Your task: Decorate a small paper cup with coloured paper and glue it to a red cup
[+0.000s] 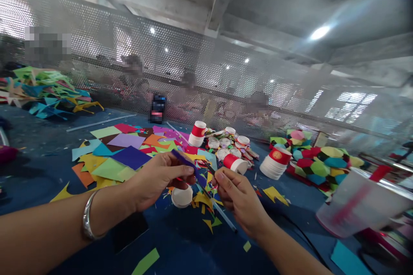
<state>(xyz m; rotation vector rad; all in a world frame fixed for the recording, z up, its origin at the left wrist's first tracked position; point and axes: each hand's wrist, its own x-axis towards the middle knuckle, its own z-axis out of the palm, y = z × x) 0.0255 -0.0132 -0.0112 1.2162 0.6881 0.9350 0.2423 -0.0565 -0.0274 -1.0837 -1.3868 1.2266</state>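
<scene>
My left hand (172,171) pinches a strip of purple-blue paper (200,178) between thumb and fingers, and the strip curves toward my other hand. Close by on the right, my right hand (237,193) is closed on a thin dark tool (209,166); its kind is hard to make out. Just under the hands lie yellow paper scraps (204,200) and a small white paper cup (182,197). A pale thin rod (226,217) slants across the table below my right fingers.
Coloured paper sheets (112,168) spread to the left. Red-and-white cup stacks (275,163), a tipped cup (237,164) and patchwork paper balls (319,161) lie right. A translucent tumbler (358,204) stands nearest me. A phone (158,108) leans against the perforated screen (206,73).
</scene>
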